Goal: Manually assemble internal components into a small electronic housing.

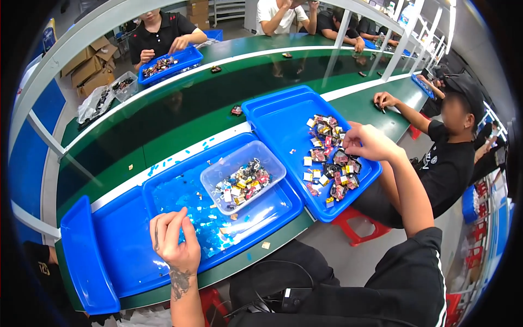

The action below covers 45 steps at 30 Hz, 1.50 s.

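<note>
Right hand [373, 143] comes in from the right, wrist bent, thumb and fingertips drawn nearly together at the right edge of the pile [317, 155] of small parts. Left hand [177, 237] hangs over the middle tray [272, 206], fingers half curled, thumb by the index. From my end, through this fisheye, I can't tell whether either one has hold of anything.

Key relation: the pile sits in the right tray [278, 122], against its right side, and stretches lengthwise from far to near. Most of it lies left of the right fingertips and nearer the person, so the right hand is plainly the closer one; the left is well apart from it.

Box [213, 175], clear plastic with mixed parts inside, stands in the middle tray between the hands, left of the pile. Its near left corner is just beside the left fingertips, so I log left as nearer there. Blue scraps [215, 238] lie below it. Both trays rest on the green bench [280, 240].
</note>
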Each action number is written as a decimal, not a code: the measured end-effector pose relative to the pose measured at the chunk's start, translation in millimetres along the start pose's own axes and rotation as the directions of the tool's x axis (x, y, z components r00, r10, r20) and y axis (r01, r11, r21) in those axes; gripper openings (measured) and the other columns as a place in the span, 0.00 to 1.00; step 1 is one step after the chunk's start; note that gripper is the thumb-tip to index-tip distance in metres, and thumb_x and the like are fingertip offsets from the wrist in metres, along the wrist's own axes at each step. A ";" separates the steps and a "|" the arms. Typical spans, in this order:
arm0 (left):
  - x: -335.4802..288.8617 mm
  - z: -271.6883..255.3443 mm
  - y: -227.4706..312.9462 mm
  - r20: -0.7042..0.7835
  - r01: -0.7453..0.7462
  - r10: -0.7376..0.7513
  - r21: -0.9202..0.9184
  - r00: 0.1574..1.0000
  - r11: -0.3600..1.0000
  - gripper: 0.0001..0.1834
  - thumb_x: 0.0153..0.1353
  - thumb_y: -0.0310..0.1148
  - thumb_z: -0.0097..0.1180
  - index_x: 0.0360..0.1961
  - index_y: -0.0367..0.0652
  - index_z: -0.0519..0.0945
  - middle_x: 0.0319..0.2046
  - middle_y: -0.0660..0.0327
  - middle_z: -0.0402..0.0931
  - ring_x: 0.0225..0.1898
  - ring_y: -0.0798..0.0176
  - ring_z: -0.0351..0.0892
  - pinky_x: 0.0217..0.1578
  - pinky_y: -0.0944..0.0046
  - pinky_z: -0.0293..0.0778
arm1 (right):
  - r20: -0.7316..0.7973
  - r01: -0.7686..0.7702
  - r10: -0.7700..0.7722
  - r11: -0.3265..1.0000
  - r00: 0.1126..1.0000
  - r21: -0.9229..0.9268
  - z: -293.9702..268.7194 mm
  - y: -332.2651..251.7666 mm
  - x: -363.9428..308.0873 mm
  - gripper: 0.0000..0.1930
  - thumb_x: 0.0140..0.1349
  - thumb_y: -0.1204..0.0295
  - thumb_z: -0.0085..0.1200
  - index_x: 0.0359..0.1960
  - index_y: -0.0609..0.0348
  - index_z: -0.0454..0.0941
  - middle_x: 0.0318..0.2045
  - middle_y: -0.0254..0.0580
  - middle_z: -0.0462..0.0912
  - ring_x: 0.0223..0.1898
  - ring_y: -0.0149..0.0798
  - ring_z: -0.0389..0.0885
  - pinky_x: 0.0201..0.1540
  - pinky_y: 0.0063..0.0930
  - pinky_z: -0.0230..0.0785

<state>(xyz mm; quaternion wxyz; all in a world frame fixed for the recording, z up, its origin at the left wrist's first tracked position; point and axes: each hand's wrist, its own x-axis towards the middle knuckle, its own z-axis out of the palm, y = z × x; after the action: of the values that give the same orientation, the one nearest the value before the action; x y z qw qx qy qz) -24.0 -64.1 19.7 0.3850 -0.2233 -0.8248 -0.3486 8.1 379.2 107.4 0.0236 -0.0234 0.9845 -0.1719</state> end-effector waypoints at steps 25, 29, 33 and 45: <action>-2.2 1.1 0.9 0.063 0.054 -0.054 -0.004 0.997 0.999 0.09 0.52 0.18 0.55 0.35 0.35 0.83 0.29 0.55 0.77 0.33 0.55 0.74 0.37 0.59 0.70 | -0.207 0.189 0.197 0.110 0.958 0.976 48.9 -17.6 -57.9 0.04 0.65 0.73 0.53 0.38 0.59 0.74 0.40 0.37 0.77 0.37 0.25 0.75 0.43 0.18 0.68; -4.8 -3.2 20.2 0.191 0.262 -0.223 -0.212 0.956 0.942 0.08 0.60 0.21 0.52 0.39 0.32 0.81 0.32 0.55 0.77 0.36 0.64 0.76 0.37 0.67 0.74 | -0.240 0.247 0.074 -0.114 0.968 0.962 73.3 -53.4 -54.8 0.06 0.65 0.71 0.53 0.36 0.60 0.72 0.42 0.42 0.75 0.48 0.33 0.71 0.51 0.26 0.66; -7.2 4.8 72.7 0.790 0.807 -0.202 -0.518 0.579 0.284 0.15 0.62 0.24 0.54 0.50 0.34 0.77 0.40 0.53 0.79 0.37 0.65 0.80 0.39 0.67 0.77 | -0.263 0.238 -0.026 -0.351 0.964 0.906 111.3 -103.7 -53.2 0.11 0.63 0.66 0.57 0.34 0.58 0.70 0.45 0.47 0.70 0.46 0.34 0.71 0.51 0.30 0.68; -24.6 21.1 96.7 0.840 0.831 -0.192 -0.537 0.508 -0.149 0.18 0.65 0.27 0.54 0.53 0.27 0.74 0.43 0.54 0.79 0.41 0.68 0.81 0.41 0.68 0.81 | -0.293 0.294 -0.037 0.037 0.955 0.955 136.2 -146.2 -46.4 0.08 0.59 0.76 0.58 0.36 0.66 0.74 0.40 0.46 0.74 0.40 0.29 0.72 0.45 0.22 0.66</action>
<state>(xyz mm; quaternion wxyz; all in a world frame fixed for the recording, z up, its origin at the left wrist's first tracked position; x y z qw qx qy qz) 42.3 12.7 29.5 -0.2671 -0.1132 -0.4698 -0.8337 67.4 198.4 30.9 -0.0797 -0.0985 0.5847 -0.8013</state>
